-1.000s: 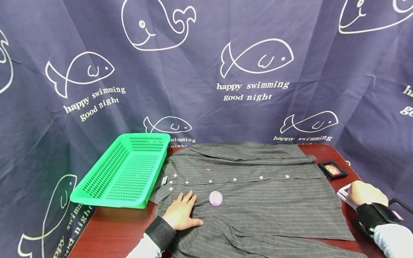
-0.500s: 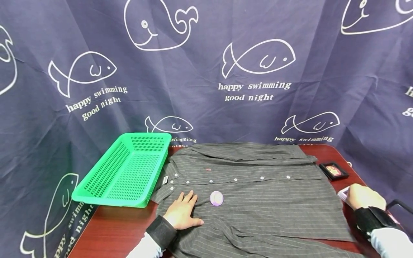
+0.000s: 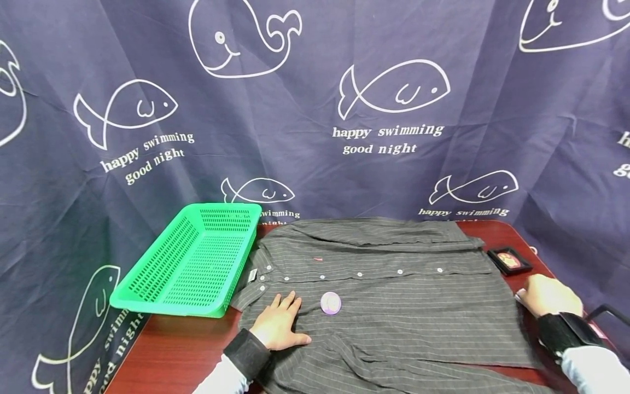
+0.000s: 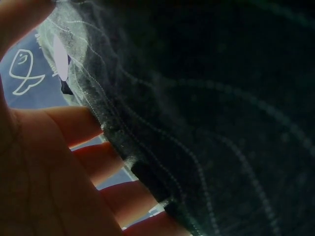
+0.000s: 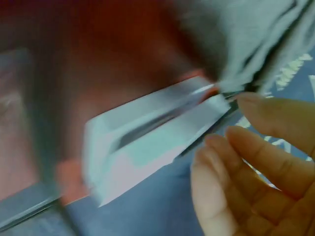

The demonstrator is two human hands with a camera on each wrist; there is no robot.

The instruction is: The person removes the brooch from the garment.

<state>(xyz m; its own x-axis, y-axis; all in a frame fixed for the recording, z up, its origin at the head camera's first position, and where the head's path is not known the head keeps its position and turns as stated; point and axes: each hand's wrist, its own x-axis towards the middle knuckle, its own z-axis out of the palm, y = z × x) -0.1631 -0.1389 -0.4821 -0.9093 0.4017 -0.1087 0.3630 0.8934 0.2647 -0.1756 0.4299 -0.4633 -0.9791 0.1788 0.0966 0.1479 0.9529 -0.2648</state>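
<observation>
Right grip [image 3: 552, 296] shifted inward, hold unclear; left grip [image 3: 278, 327] spread; curtain [image 3: 307, 126] reads "happy swimming".

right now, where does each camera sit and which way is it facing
Head: worn on the head, facing forward and down at the shirt, green basket and curtain; left hand and right hand show.
Left wrist: worn there, looking past the left hand at the shirt and curtain.
Right wrist: worn there, looking past the right hand at a white item, partly blurred.
Shared: head and left wrist both show the shirt and left hand.
</observation>
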